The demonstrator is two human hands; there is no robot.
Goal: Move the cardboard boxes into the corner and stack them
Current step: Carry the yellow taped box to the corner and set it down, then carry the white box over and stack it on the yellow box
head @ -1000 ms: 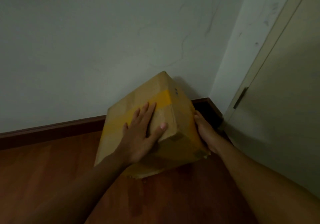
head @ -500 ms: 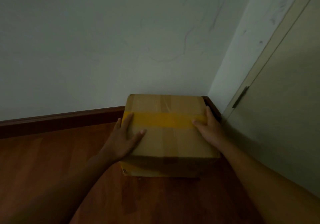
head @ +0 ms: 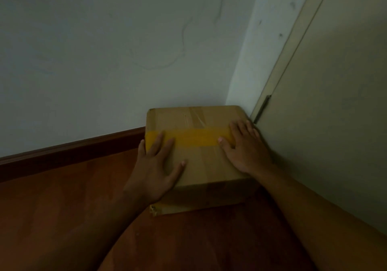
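Box point(head: 199, 145) on the floor point(head: 62, 218), seated in the corner where the back wall point(head: 104, 51) meets the side wall point(head: 251, 61); its far edge appears to touch the back wall, its right side lies just beside the door point(head: 335, 124); a yellow tape band point(head: 194, 138) crosses the top. Risks, as judged: a box set this near the door may obstruct its swing; the near bottom left edge looks torn or crushed, so a load stacked above could sit unevenly and lean; uneven pressure from the two hands could skew the box off the walls. No second box is in view; stacking not yet begun. Left hand point(head: 157, 166): fingers point(head: 159, 143) spread flat on the top at its left edge, pressing, not clenched; the thumb lies apart on the top. Right hand point(head: 245, 147): fingers point(head: 240, 128) likewise splayed flat near the right edge, over the tape end; neither hand grasps anything.
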